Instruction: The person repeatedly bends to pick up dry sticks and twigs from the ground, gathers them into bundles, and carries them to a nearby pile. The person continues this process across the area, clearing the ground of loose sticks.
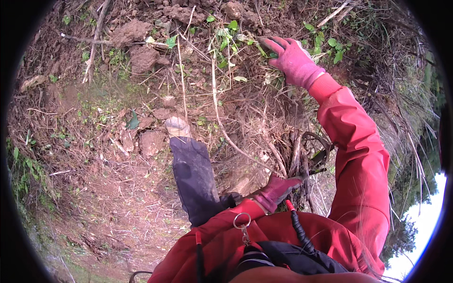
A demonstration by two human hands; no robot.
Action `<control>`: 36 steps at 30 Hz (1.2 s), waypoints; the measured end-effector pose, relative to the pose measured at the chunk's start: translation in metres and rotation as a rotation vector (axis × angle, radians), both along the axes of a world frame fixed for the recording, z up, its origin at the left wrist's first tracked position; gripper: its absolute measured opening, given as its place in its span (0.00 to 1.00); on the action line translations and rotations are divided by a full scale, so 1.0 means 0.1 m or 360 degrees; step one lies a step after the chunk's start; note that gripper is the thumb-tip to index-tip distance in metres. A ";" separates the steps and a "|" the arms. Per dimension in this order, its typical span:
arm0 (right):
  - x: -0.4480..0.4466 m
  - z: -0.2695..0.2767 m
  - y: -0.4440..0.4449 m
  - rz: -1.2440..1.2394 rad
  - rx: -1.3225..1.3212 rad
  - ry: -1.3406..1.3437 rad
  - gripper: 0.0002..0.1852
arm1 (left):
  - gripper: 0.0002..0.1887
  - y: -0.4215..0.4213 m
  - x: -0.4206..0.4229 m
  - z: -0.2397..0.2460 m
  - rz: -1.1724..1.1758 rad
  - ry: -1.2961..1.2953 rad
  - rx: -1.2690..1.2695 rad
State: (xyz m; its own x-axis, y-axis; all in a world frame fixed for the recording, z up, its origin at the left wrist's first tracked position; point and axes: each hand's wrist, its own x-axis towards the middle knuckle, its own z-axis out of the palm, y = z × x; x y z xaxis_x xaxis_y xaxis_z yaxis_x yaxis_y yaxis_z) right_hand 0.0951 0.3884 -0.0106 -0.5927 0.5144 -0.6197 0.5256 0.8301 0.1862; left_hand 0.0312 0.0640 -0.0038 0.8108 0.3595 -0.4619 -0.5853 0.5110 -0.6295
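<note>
My right hand, in a pink knit glove with dark, soiled fingers, reaches out over the slope. Its thumb stands apart from the fingers, with green leaves of a low weed beside and between them; no firm grip shows. Close to my body, my left hand in a matching glove is closed around dry woody stems at a clump; its fingertips are partly hidden. A long, thin pale stem curves from the weeds down to this hand.
Reddish soil clods and dead sticks lie at the upper left. My leg in dark trousers rests on the littered ground, its shoe soiled. Dry grass stands at the right. Cords and a metal ring hang at my chest.
</note>
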 end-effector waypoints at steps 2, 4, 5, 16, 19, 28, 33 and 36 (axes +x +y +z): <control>-0.30 -0.18 0.18 0.0295 0.0092 0.0233 0.27 | 0.35 0.06 -0.03 0.04 -0.0164 0.0256 0.0293; -0.69 -0.31 0.30 0.0435 0.0059 0.0288 0.23 | 0.35 0.11 -0.04 0.00 -0.0188 0.0362 0.0407; -0.97 -0.21 0.33 0.0407 -0.0019 0.0178 0.19 | 0.35 0.12 -0.03 -0.03 -0.0159 0.0400 0.0449; -1.26 -0.74 0.38 -0.0022 -0.0085 0.0227 0.29 | 0.35 0.21 0.06 -0.04 -0.0035 0.0658 0.0663; -1.35 -0.76 0.43 0.0006 -0.0096 0.0180 0.27 | 0.35 0.20 0.13 -0.01 0.0018 0.0774 0.0679; -0.44 -0.53 0.03 -0.0541 -0.0481 -0.0603 0.21 | 0.34 0.21 -0.01 0.09 0.0034 0.0857 0.0959; -0.42 -0.18 -0.08 -0.0554 -0.0262 -0.0280 0.33 | 0.32 0.40 -0.21 0.28 -0.0252 0.0866 0.0997; -0.76 -0.09 -0.12 -0.0921 -0.0071 0.0398 0.51 | 0.31 0.36 -0.20 0.18 -0.0523 0.1063 0.1184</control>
